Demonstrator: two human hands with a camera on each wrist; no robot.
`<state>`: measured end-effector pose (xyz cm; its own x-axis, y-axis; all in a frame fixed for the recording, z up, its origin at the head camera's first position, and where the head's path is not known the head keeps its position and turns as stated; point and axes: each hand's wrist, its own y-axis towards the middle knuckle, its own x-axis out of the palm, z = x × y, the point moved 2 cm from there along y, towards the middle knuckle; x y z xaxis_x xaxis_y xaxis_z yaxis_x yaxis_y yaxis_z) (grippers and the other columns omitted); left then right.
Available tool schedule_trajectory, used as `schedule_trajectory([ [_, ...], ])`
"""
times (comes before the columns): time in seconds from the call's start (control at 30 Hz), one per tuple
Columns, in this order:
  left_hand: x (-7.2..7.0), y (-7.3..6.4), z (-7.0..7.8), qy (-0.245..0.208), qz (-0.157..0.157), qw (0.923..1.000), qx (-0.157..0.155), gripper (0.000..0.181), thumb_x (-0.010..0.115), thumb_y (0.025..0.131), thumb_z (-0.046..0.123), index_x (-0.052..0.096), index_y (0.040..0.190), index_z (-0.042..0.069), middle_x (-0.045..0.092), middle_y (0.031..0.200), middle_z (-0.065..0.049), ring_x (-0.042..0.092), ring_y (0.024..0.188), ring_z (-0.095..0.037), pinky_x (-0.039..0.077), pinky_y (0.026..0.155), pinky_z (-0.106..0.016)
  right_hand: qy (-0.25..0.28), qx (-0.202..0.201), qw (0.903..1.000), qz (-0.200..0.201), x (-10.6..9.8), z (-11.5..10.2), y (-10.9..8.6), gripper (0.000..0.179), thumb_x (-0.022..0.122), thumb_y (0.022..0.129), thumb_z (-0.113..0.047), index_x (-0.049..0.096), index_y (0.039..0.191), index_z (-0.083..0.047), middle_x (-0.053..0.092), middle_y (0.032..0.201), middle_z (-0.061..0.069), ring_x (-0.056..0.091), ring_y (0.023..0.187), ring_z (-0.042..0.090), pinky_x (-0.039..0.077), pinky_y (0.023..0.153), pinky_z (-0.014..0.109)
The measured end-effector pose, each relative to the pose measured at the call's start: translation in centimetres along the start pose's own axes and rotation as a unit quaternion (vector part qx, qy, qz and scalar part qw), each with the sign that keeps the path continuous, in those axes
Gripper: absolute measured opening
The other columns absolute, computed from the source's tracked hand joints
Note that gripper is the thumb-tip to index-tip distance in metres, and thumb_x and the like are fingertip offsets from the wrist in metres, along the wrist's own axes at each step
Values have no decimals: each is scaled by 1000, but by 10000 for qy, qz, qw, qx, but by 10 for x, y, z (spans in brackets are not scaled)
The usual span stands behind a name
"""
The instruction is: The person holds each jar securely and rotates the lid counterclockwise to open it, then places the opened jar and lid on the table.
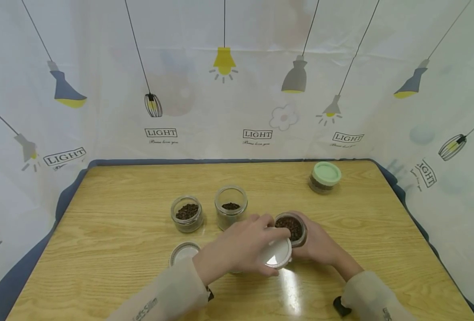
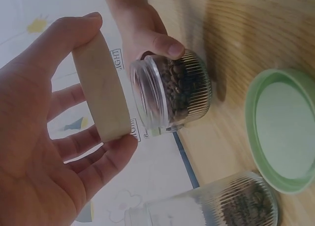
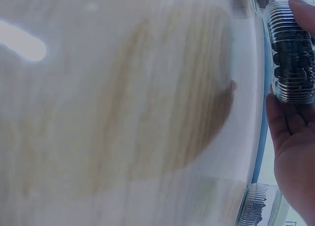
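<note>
My left hand [image 1: 246, 243] grips a whitish round lid [image 1: 278, 254] by its edge, thumb on one side and fingers on the other, as the left wrist view shows. Beside it, my right hand [image 1: 319, 243] holds a ribbed glass jar [image 2: 189, 88] of dark coffee beans [image 1: 289, 226], its fingers and thumb around the side. The jar's mouth is uncovered, and the lid is held apart from it. In the left wrist view, the jar appears lifted off the wooden table [image 1: 132, 200].
Two uncovered glass jars with beans, a shorter jar [image 1: 187, 218] and a taller jar [image 1: 230, 196], stand beyond my left hand. A pale lid [image 1: 184, 251] lies near my left forearm. A green lid [image 2: 285, 130] rests below the left hand. A green-lidded jar [image 1: 325, 176] stands back right.
</note>
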<state>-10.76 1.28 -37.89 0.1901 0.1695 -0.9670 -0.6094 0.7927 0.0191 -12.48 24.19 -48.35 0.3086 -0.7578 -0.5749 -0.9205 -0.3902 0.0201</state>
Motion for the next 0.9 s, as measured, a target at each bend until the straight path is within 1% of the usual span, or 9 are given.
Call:
schedule_trajectory([
  [0.07, 3, -2, 0, -21, -15, 10000, 28, 77, 77, 69, 62, 48, 136, 39, 54, 125, 0, 54, 104, -16, 52, 76, -26, 23, 25, 10000, 53, -1, 1, 1, 94, 90, 64, -40, 40, 143, -28, 57, 133, -6, 56, 123, 18, 46, 102, 42],
  [0.3, 12, -7, 0, -116, -123, 9998, 94, 82, 78, 70, 60, 45, 141, 39, 53, 132, -1, 54, 113, -17, 53, 84, -30, 196, -59, 9997, 137, -6, 4, 6, 93, 91, 65, -35, 41, 143, -23, 56, 136, -2, 53, 127, 23, 40, 107, 54],
  [0.47, 18, -10, 0, -208, -135, 9996, 108, 80, 79, 69, 59, 46, 139, 40, 53, 130, 1, 53, 110, -17, 51, 77, -26, 235, -72, 9995, 207, -8, 2, 12, 91, 91, 65, -33, 42, 142, -22, 53, 138, 1, 49, 129, 26, 35, 109, 60],
  [0.57, 21, -11, 0, -194, -147, 9996, 119, 80, 80, 68, 59, 46, 138, 41, 54, 130, 0, 54, 110, -18, 51, 76, -25, 179, -51, 9997, 188, -10, 1, 16, 91, 91, 65, -31, 43, 142, -25, 53, 138, -1, 49, 129, 24, 35, 110, 59],
  [0.73, 25, -13, 1, -108, -123, 9997, 188, 81, 80, 67, 60, 47, 138, 39, 56, 130, -1, 56, 112, -18, 53, 79, -26, 300, -174, 9994, 79, -10, -2, 26, 88, 92, 64, -27, 47, 139, -26, 57, 134, -4, 52, 128, 22, 34, 112, 57],
  [0.8, 26, -14, 2, -98, -118, 9997, 192, 80, 80, 67, 59, 48, 137, 38, 56, 130, -1, 56, 112, -17, 53, 80, -26, 327, -183, 9993, 65, -10, -3, 30, 86, 92, 64, -27, 48, 138, -26, 59, 133, -4, 53, 126, 21, 34, 112, 57],
  [0.9, 28, -16, 2, -108, -177, 9997, 122, 79, 80, 68, 59, 48, 137, 39, 55, 130, 0, 55, 114, -16, 53, 80, -27, 184, -77, 9998, 94, -9, -3, 36, 87, 92, 63, -30, 48, 138, -26, 59, 132, -5, 54, 126, 20, 36, 112, 55],
])
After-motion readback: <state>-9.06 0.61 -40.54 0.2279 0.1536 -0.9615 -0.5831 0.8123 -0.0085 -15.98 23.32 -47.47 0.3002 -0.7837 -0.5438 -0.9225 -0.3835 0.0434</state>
